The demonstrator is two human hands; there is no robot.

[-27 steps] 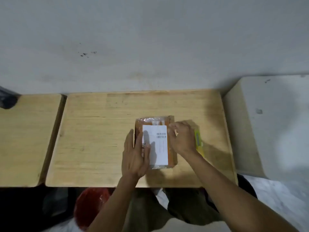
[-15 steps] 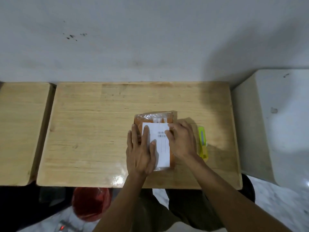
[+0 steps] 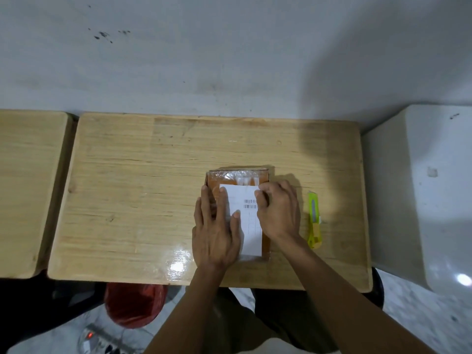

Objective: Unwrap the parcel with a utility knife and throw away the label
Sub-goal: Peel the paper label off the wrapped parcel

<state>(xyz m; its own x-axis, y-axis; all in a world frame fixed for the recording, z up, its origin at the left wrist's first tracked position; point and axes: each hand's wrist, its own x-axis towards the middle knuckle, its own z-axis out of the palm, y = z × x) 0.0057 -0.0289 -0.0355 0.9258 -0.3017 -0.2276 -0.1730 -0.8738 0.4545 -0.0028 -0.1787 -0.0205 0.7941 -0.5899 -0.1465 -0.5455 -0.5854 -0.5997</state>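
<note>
a pale wall closes the far side, and the wooden worktop butts against it. a second wooden top sits to the left across a narrow gap, and a white block stands just beside the worktop's right edge. the left half and the far strip of the worktop are bare wood, with open room there. under the near edge, on the floor, a red bag-lined bin shows left of the person's legs, with a power strip nearer still. the parcel, brown card under clear film, lies right of centre, closer to the near edge. the white label covers most of its top. the left hand lies flat and open on the parcel's left part, fingers spread, gripping nothing. the right hand is curled with its fingertips pinching at the label's far right corner. the yellow-green utility knife lies untouched on the worktop just right of that hand, lengthwise near to far.
</note>
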